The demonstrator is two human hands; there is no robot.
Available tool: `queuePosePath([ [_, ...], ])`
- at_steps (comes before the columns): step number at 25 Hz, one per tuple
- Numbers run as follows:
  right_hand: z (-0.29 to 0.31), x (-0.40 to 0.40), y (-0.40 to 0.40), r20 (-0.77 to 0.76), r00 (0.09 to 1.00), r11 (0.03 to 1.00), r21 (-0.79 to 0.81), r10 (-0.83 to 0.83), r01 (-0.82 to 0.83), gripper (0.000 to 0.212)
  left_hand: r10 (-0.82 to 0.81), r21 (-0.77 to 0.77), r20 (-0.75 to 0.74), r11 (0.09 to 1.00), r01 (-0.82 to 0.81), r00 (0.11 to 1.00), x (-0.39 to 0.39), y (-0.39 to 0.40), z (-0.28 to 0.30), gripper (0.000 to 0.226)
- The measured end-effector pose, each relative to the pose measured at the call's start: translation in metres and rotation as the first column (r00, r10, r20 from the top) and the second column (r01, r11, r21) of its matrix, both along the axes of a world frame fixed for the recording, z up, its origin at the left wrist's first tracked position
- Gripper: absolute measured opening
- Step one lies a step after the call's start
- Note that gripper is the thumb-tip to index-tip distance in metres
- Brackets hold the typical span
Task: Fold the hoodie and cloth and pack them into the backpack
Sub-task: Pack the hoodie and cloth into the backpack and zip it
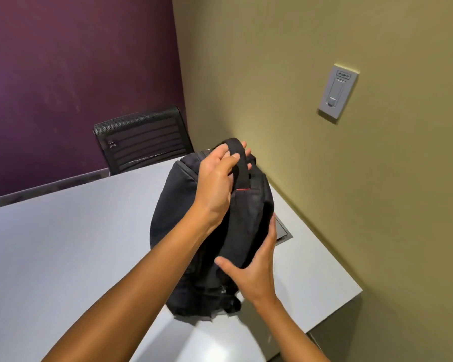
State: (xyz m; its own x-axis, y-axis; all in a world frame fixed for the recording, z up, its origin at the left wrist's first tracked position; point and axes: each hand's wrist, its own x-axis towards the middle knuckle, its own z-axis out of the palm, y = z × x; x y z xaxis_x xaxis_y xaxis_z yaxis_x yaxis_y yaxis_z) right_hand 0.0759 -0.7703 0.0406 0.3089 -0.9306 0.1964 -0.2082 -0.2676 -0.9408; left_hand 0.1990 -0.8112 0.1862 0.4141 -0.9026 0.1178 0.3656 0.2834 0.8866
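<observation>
Backpack held upright on the table, near the wall switch

The left hand (pixel 220 176) grasps the top handle (pixel 239 163) to keep the backpack (pixel 207 244) standing; the right hand (pixel 254 267) lies flat-fingered against its side, apparently steadying it; hoodie and cloth not visible
</observation>
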Motion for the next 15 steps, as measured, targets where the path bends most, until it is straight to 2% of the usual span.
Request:
queuePosePath([
  [2, -0.002, -0.003, 0.0, -0.042, 0.999, 0.996, 0.084, -0.028, 0.032, 0.146, -0.046, -0.026, 0.0, 0.999, 0.046, 0.999, -0.013, -0.007, 0.001, 0.032],
  [4, -0.002, -0.017, -0.019, -0.051, 0.996, 0.989, 0.126, -0.076, 0.082, 0.142, -0.096, -0.038, 0.028, 0.995, 0.097, 0.995, -0.026, -0.019, 0.001, 0.027],
  [5, -0.003, -0.027, -0.03, -0.031, 0.996, 0.989, 0.126, -0.078, 0.081, 0.134, -0.127, -0.042, 0.036, 0.991, 0.128, 0.991, -0.032, -0.024, 0.003, 0.023],
  [8, -0.006, -0.063, -0.062, 0.054, 0.996, 0.993, 0.095, -0.076, 0.071, 0.102, -0.184, -0.03, 0.035, 0.982, 0.185, 0.982, -0.059, -0.042, 0.007, 0.045],
  [11, -0.007, -0.096, -0.085, 0.029, 0.989, 0.988, 0.064, -0.143, 0.141, 0.087, -0.235, -0.045, 0.048, 0.97, 0.238, 0.971, -0.098, -0.057, 0.01, 0.041],
  [15, -0.008, -0.142, -0.122, 0.081, 0.963, 0.966, 0.024, -0.258, 0.257, 0.071, -0.316, -0.023, 0.122, 0.947, 0.321, 0.941, -0.139, -0.097, 0.004, 0.067],
])
